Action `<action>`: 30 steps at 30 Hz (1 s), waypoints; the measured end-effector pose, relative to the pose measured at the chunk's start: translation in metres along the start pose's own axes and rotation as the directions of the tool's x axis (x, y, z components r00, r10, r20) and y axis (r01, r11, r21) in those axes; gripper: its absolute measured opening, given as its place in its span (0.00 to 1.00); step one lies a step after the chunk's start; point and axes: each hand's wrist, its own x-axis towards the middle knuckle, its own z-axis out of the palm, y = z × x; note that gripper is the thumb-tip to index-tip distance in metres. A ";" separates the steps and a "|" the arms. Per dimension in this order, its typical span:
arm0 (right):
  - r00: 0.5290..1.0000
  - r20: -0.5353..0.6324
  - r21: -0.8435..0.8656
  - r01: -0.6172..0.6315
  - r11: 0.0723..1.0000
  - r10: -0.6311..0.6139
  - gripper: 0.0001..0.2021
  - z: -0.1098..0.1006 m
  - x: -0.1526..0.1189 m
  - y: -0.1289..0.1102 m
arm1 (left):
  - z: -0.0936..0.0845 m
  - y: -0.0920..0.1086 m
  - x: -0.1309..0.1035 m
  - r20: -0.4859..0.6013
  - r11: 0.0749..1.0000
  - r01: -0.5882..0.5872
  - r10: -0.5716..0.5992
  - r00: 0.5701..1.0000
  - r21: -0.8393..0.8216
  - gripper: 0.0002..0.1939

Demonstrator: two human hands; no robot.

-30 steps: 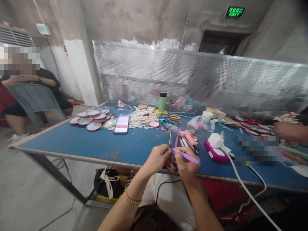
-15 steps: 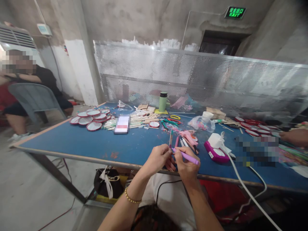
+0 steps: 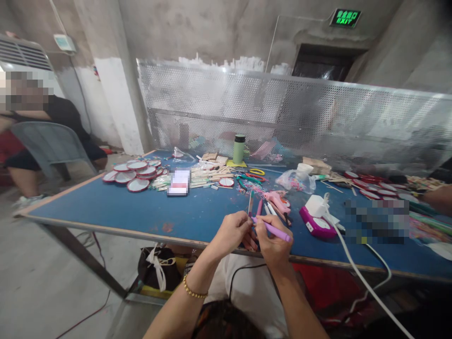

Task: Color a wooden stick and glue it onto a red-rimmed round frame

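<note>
Near the front edge of the blue table (image 3: 116, 212), my left hand (image 3: 236, 230) is closed on a thin flat stick (image 3: 251, 202) that points away from me. My right hand (image 3: 273, 242) grips a purple marker (image 3: 277, 230), its tip against the near part of the stick, between both hands. Fingers hide the exact contact. Just beyond them lie a magenta pen (image 3: 260, 207), white pens (image 3: 271, 209) and a pink glue gun (image 3: 278, 201).
Round red-rimmed discs (image 3: 125, 176), a phone (image 3: 179, 182), wooden sticks (image 3: 212, 175), a green bottle (image 3: 239, 149) and pliers (image 3: 247, 181) lie farther back. Right of my hands are a magenta power strip (image 3: 318, 223) and white cable (image 3: 348, 254). Another person's hand (image 3: 439, 197) shows at far right.
My hands, the stick and the marker look almost unmoved. At far right the other person's hand has shifted slightly to the right. The seated person at left has moved a little.
</note>
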 end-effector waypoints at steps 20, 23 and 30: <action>0.999 -0.013 -0.011 0.053 0.999 -0.053 0.08 0.000 0.000 0.000 | 0.000 0.000 0.000 0.001 1.000 -0.001 0.001 1.000 0.001 0.19; 0.998 -0.022 0.011 0.059 0.998 -0.058 0.07 0.000 0.000 0.000 | 0.000 0.001 0.000 -0.001 1.000 0.001 -0.001 1.000 0.005 0.18; 0.998 0.005 0.043 0.068 0.997 -0.068 0.06 0.000 0.001 0.000 | 0.000 0.000 0.000 -0.010 1.000 -0.003 0.003 1.000 0.007 0.18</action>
